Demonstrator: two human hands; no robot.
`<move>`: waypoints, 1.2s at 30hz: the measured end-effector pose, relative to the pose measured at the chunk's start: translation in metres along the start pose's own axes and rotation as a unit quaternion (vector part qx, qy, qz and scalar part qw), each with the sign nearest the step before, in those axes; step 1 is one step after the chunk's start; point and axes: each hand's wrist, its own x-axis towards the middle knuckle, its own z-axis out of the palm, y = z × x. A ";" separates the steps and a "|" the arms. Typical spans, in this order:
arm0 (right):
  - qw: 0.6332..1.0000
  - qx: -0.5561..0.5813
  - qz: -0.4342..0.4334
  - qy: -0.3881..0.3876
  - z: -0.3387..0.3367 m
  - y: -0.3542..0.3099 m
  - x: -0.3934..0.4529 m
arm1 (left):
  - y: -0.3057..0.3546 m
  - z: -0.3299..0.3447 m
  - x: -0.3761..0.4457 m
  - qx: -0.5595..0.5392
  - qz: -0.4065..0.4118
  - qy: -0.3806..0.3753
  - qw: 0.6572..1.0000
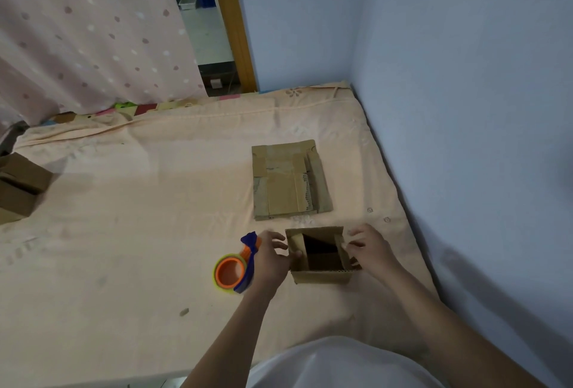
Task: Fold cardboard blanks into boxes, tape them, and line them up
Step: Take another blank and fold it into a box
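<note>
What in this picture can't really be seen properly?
Head view, the only one:
- Open box: its floor is in shadow.
- Tape dispenser: its right side is behind the left hand.
- Finished boxes: cut off by the left edge.
- Flat blanks: stacked, count unclear.

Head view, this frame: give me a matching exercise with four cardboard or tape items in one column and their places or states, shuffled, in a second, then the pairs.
Things:
1. open-topped brown cardboard box
2. flat brown cardboard blank
3. orange and blue tape dispenser
4. finished brown cardboard boxes

Places or states:
A. at the left edge of the bed
B. lying flat, beyond the hands
C. held between the left hand and the right hand
D. on the sheet just left of the left hand

Pairs: 1-C, 2-B, 3-D, 4-A
</note>
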 end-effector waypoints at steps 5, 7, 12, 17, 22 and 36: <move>0.999 -0.006 0.036 0.023 0.010 0.007 0.004 | 0.001 0.000 0.003 0.004 -0.001 -0.021 1.000; 0.998 -0.029 0.037 0.030 0.016 0.008 0.006 | 0.000 0.001 0.004 0.012 0.002 -0.015 1.000; 0.997 -0.052 0.050 0.030 0.019 0.006 0.010 | 0.000 0.003 0.007 0.025 0.009 -0.005 1.000; 0.995 -0.045 0.083 0.018 0.018 0.009 0.015 | -0.003 0.001 0.009 0.017 0.013 -0.021 1.000; 0.996 -0.014 0.083 0.017 0.021 0.008 0.015 | -0.003 0.000 0.010 0.008 -0.005 -0.032 0.999; 0.991 0.026 0.127 -0.027 0.020 0.002 0.006 | 0.002 -0.012 0.008 -0.082 -0.094 -0.103 0.987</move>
